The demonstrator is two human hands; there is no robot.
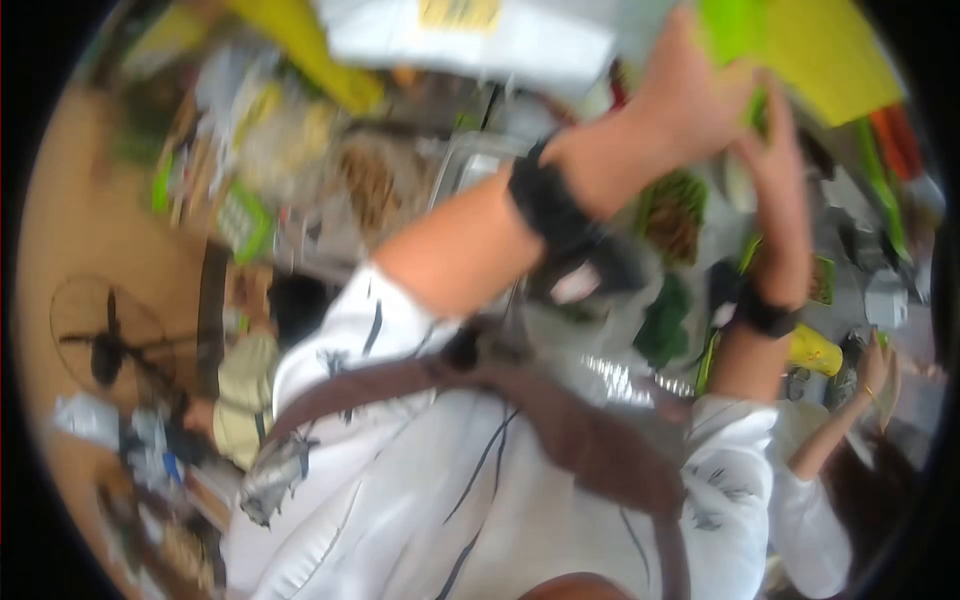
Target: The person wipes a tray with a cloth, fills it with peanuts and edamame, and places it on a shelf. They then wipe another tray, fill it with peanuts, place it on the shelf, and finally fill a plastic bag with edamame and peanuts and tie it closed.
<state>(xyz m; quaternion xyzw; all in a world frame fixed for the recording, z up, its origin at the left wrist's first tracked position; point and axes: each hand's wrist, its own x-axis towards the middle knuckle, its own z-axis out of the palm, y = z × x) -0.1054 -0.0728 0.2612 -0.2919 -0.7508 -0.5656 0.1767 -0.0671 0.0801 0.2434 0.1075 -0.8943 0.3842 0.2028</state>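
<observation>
Both my arms reach up to the top right, where my hands meet, blurred by motion. My left hand (pixel 690 100) is closed, its fingers bent toward my right hand (pixel 780 165). Between the fingers of my right hand shows a small bright green piece (pixel 761 110); I cannot tell what it is. Just above the hands is a larger bright green patch (pixel 734 30), beside a yellow sheet (pixel 830 60). Below my hands, a green basket (pixel 675 215) holds brown food pieces. A black band circles each wrist.
At the right, another person's hand (pixel 878 380) holds something pale. A second person (pixel 245 390) is at the left, near a standing fan (pixel 108 340). A metal tray (pixel 450 170), brown food in clear plastic (pixel 370 190) and a green-rimmed basket (pixel 245 222) stand on the left.
</observation>
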